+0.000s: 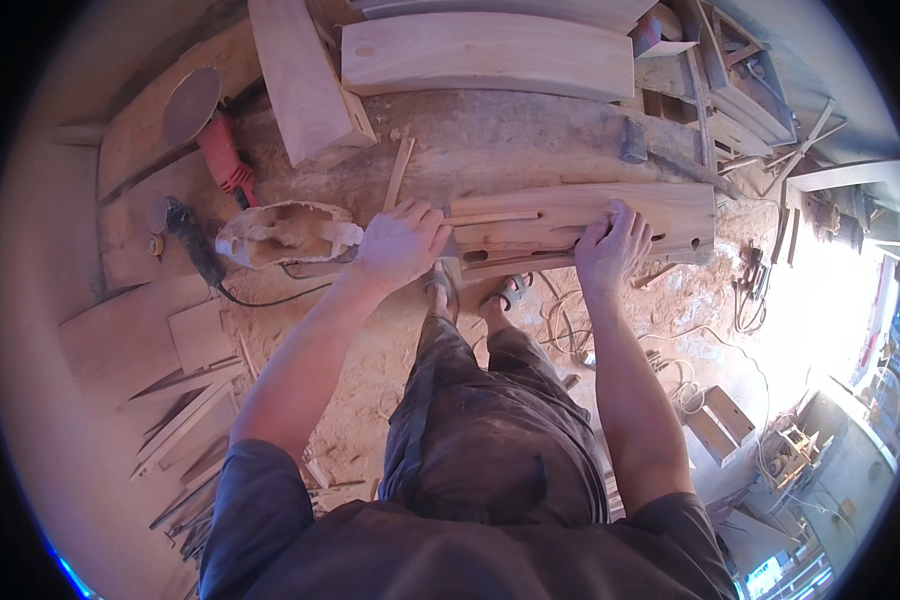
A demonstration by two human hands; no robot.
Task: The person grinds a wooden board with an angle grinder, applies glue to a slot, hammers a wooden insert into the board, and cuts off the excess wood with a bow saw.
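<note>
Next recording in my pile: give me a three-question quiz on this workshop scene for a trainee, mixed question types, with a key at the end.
1. True or false: the red power tool lies to the left of the slotted wooden board.

2. Multiple choice: the person's left hand is nearest to which part of the board?
A) its left end
B) its middle
C) its right end

3. Short answer: what is the person's right hand on?

Key:
1. True.
2. A.
3. The slotted wooden board, to the right of its middle.
</note>
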